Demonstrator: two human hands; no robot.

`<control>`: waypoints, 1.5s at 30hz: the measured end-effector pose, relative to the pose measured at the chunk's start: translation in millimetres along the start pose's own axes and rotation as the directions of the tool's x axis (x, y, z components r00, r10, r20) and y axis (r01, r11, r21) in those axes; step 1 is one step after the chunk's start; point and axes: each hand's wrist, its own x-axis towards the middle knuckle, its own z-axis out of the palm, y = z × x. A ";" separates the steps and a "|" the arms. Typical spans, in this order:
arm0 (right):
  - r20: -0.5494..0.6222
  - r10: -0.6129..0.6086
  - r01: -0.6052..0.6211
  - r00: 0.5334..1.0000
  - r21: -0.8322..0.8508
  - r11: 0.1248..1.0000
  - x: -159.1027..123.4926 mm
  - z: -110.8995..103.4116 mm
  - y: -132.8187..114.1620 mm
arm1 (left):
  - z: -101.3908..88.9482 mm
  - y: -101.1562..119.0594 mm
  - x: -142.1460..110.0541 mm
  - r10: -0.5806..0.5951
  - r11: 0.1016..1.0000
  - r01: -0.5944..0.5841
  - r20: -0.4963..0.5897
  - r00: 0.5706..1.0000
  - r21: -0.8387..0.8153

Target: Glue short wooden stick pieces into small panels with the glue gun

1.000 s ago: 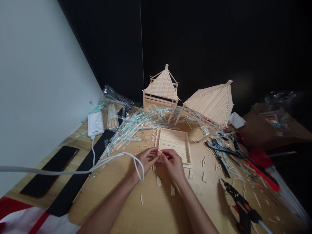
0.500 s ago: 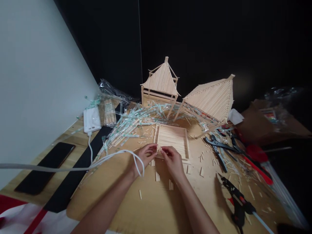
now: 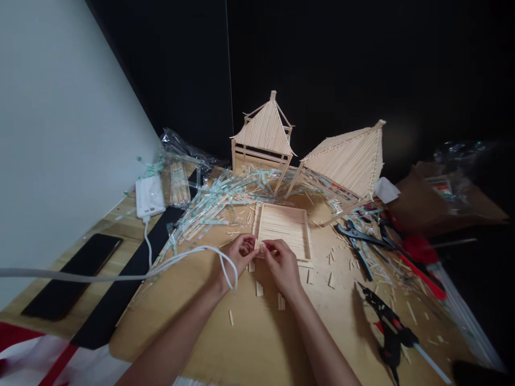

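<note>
My left hand (image 3: 237, 258) and my right hand (image 3: 283, 266) meet at the near left corner of a shallow tray of pale wooden sticks (image 3: 309, 238). Between their fingertips is a small piece of short wooden sticks (image 3: 259, 245), pinched from both sides. Fingers partly cover it, so I cannot tell whether it touches the tray's rim. Close to my wrists lie little groups of short sticks (image 3: 259, 289), side by side on the board. A loop of white cable (image 3: 230, 268) passes in front of my left wrist.
Two stick-built pavilions (image 3: 263, 131) with peaked roofs stand behind, the right one tilted. Wrapped sticks (image 3: 209, 206) pile up at back left. Pliers (image 3: 356, 241) and a glue gun (image 3: 388, 321) lie right. A phone (image 3: 72, 276) and white power bank (image 3: 149, 196) are left.
Both hands stay at the tray's near left corner, with the fingers slightly shifted around the small stick piece. The whole view has moved a little.
</note>
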 end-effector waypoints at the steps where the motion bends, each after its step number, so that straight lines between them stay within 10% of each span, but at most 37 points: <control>1: -0.001 0.000 0.000 1.000 -0.005 1.000 0.2 0.3 -0.2 | 0.2 0.1 0.1 0.004 1.000 -0.004 -0.009 1.000 -0.006; 19: 0.062 0.116 -0.094 0.991 -0.282 0.955 -44.3 -6.9 4.3 | 1.5 2.9 -2.8 0.033 0.998 -0.027 -0.116 0.993 0.058; 32: 0.013 -0.017 0.021 1.000 -0.333 0.943 -14.6 8.6 -26.4 | -2.2 3.5 -8.9 0.207 0.966 -0.199 -0.032 0.978 0.166; 45: 0.002 -0.066 0.063 0.998 -0.355 0.933 -6.1 13.8 -9.9 | -10.1 -13.1 0.6 0.082 0.996 -0.080 0.077 0.994 -0.028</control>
